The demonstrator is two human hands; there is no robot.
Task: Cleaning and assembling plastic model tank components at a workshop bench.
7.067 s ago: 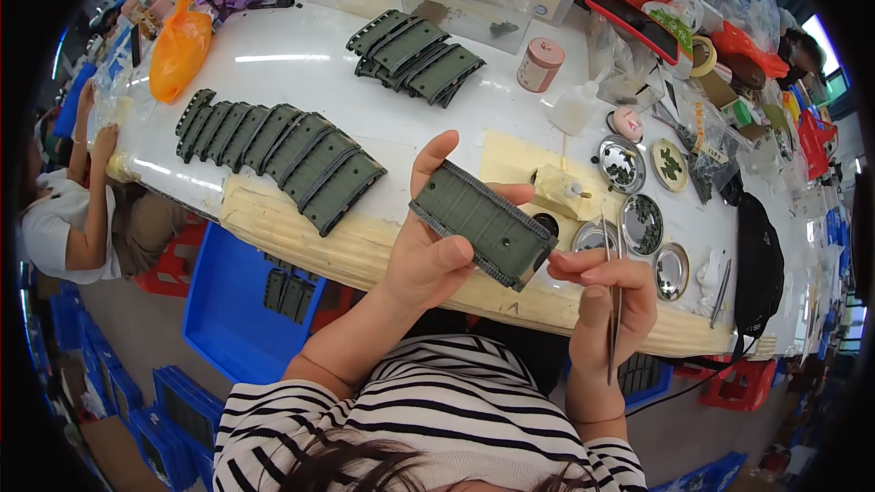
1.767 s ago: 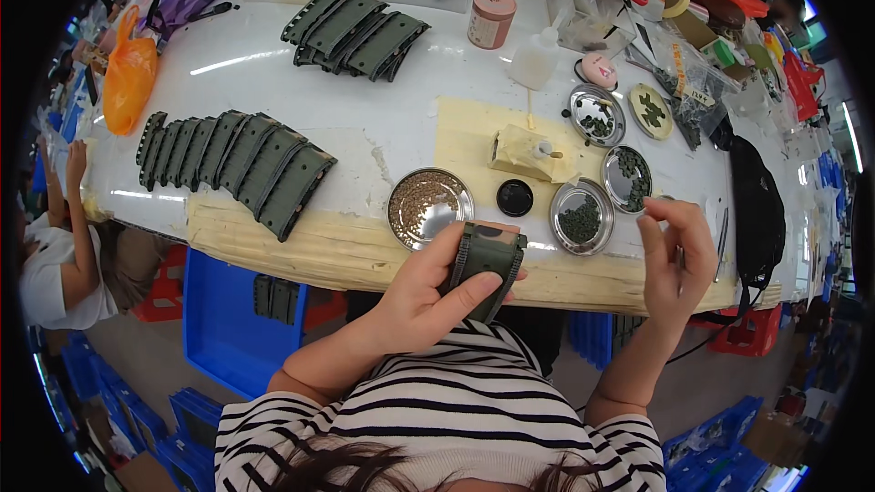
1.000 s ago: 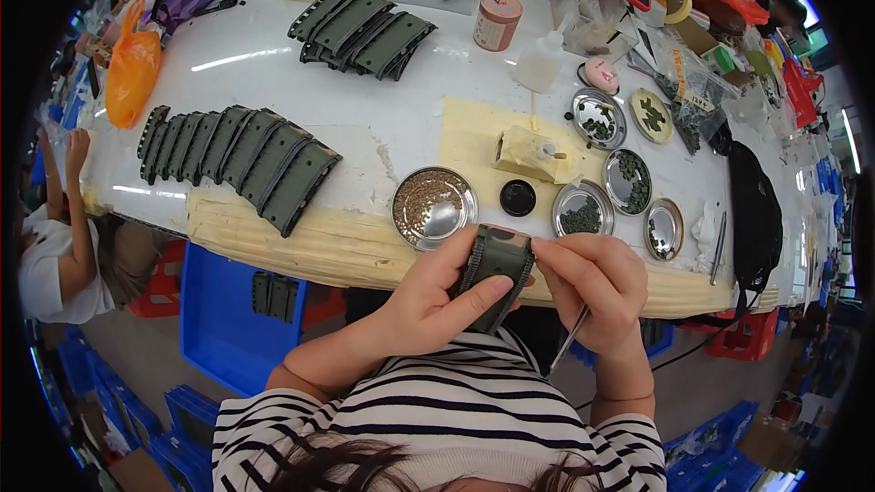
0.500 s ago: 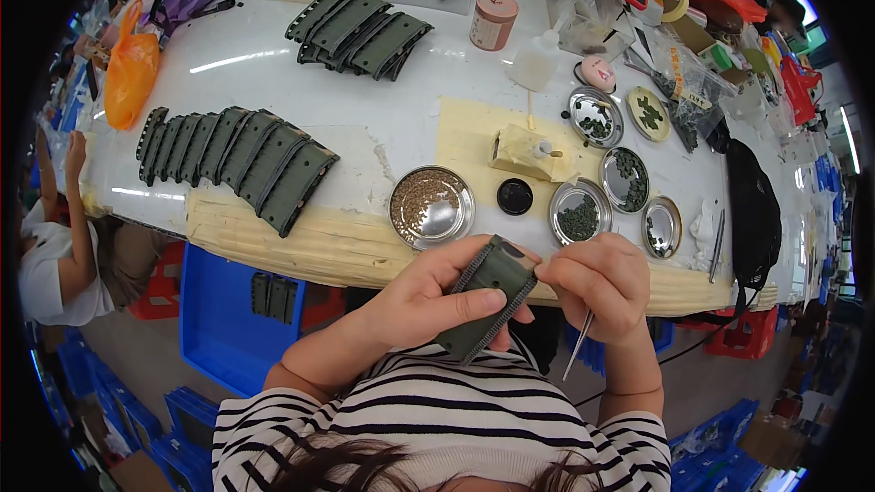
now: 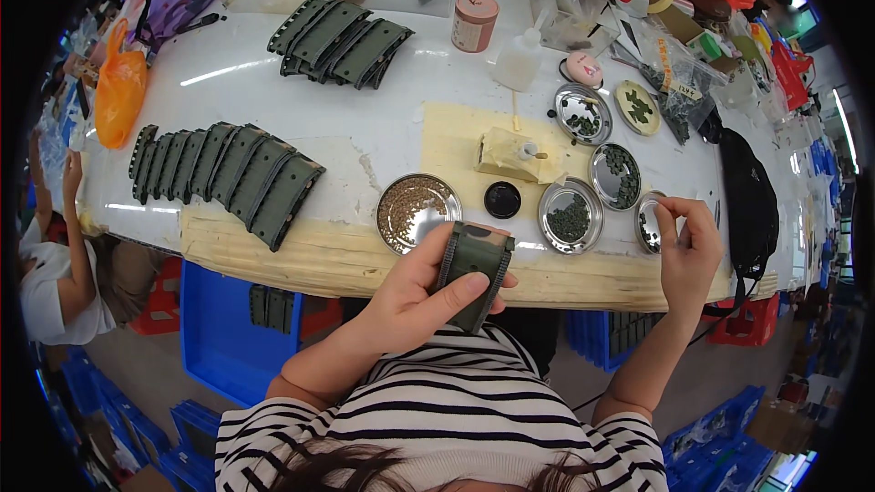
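Note:
My left hand [image 5: 412,296] grips a dark green, curved plastic panel [image 5: 474,275] with ribbed edges and a camouflage-patterned end, thumb on its face, fingers beneath. The panel is in front of me at the table's near edge. Off to the right, my right hand [image 5: 690,241] is raised with its fingers pinched, beside a small round metal dish [image 5: 649,235]; what they hold, if anything, I cannot make out. Nearest the panel stands a metal dish of small tan pieces [image 5: 416,205]. Two more metal dishes hold small dark green pieces [image 5: 570,219] [image 5: 624,173].
Similar green panels lie in a row [image 5: 214,164] at left and in a stack [image 5: 337,41] farther back. A black round lid [image 5: 502,199], a paper-wrapped block [image 5: 506,158], a squeeze bottle [image 5: 517,62] and a pink jar [image 5: 475,22] stand mid-table. A blue bin [image 5: 205,319] sits below the edge.
My right hand has left the panel and moved right to the small dish; the tweezers it held no longer show clearly. My left hand has turned the panel more upright.

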